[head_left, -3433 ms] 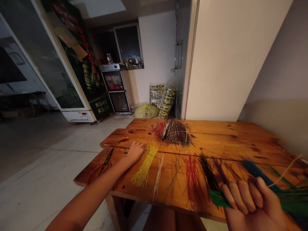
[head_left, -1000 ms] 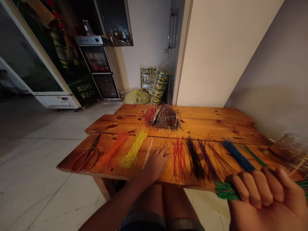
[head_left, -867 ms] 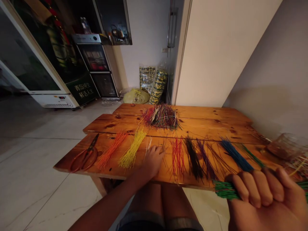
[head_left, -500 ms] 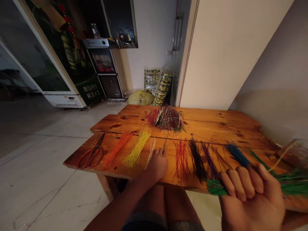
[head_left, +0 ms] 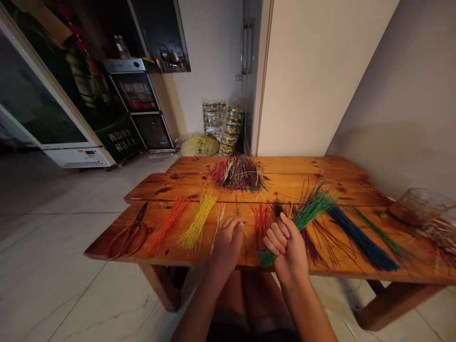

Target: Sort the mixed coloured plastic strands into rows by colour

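Note:
My right hand (head_left: 288, 237) is wrapped round a thick bundle of green strands (head_left: 313, 206), above the row of coloured strands. The strands fan out up and to the right, with a short end below my fist. My left hand (head_left: 228, 237) holds nothing that I can see; its fingers reach out flat beside a few thin grey strands (head_left: 237, 205). White strands (head_left: 218, 223) lie just left of it, then yellow strands (head_left: 200, 223) and orange strands (head_left: 170, 223). Red strands (head_left: 261, 218) lie between my hands. Black strands (head_left: 278, 208) and purple strands (head_left: 313, 247) are partly hidden by my right hand.
Scissors (head_left: 133, 232) with red handles lie at the left of the wooden table (head_left: 306, 166). A mixed heap of strands (head_left: 240, 172) sits at the back. Right of my hands are brown strands (head_left: 326, 240), blue strands (head_left: 363, 240), loose green strands (head_left: 386, 235) and a clear container (head_left: 420, 204).
My right hand has brought the green bundle from the table's right side leftward, close to my left hand. The blue strands now show fully. My left hand has stayed near the grey strands.

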{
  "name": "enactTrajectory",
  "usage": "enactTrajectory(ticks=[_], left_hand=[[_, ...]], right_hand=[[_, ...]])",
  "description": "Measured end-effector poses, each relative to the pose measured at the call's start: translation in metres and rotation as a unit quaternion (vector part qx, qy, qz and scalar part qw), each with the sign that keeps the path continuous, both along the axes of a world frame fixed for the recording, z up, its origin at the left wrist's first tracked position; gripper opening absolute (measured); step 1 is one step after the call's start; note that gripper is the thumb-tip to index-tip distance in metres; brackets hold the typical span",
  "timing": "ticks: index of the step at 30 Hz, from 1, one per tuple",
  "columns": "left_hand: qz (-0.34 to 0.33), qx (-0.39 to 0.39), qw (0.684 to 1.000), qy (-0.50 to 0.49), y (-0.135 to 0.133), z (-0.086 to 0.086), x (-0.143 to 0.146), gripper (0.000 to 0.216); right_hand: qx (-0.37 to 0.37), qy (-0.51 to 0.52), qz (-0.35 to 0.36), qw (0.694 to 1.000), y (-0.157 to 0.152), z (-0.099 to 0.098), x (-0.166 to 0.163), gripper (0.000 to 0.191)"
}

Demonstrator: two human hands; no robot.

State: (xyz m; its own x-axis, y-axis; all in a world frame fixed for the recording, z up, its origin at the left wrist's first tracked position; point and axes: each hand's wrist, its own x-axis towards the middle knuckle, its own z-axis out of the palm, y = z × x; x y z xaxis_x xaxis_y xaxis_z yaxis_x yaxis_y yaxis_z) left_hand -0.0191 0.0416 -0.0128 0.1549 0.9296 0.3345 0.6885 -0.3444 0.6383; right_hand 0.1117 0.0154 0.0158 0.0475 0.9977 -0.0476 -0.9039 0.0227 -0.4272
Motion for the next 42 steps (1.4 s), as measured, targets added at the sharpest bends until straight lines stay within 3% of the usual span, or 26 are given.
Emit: enactTrajectory(ticks=[3,5,12,17,21,29,34,42], left_hand=[[-0.113,-0.104,0.984,-0.088,-0.027,0.025,-0.003,0.028],[-0.138,-0.131,0.975,-0.114,-0.040,0.032,-0.003,0.020],[-0.030,0.057,0.997,-0.050,-0.062,0.018,0.003,0.003],[-0.002,0.107,0.994,-0.013,-0.069,0.008,0.005,0.005],[0.004,0.130,0.992,0.000,-0.069,0.005,0.002,0.007],[-0.032,0.109,0.994,-0.005,-0.068,0.006,0.004,0.007],[-0.063,0.058,0.996,-0.007,-0.068,-0.001,-0.004,0.006],[-0.021,-0.039,0.999,-0.028,-0.070,-0.013,-0.040,0.008]], right_hand=[[0.009,-0.001,0.009,1.000,-0.001,0.000,0.000,0.043],[0.013,-0.005,0.015,1.000,-0.001,0.001,-0.001,0.044],[0.021,-0.015,-0.026,0.999,-0.004,0.002,0.000,0.043],[0.037,-0.026,-0.073,0.996,-0.007,0.006,0.000,0.044],[0.035,-0.015,-0.071,0.997,-0.009,0.008,0.000,0.044],[0.028,-0.004,-0.076,0.997,-0.010,0.009,0.007,0.045],[0.033,-0.023,-0.116,0.992,-0.012,0.011,0.023,0.046],[0.062,-0.076,-0.215,0.972,-0.018,0.015,0.056,0.043]])
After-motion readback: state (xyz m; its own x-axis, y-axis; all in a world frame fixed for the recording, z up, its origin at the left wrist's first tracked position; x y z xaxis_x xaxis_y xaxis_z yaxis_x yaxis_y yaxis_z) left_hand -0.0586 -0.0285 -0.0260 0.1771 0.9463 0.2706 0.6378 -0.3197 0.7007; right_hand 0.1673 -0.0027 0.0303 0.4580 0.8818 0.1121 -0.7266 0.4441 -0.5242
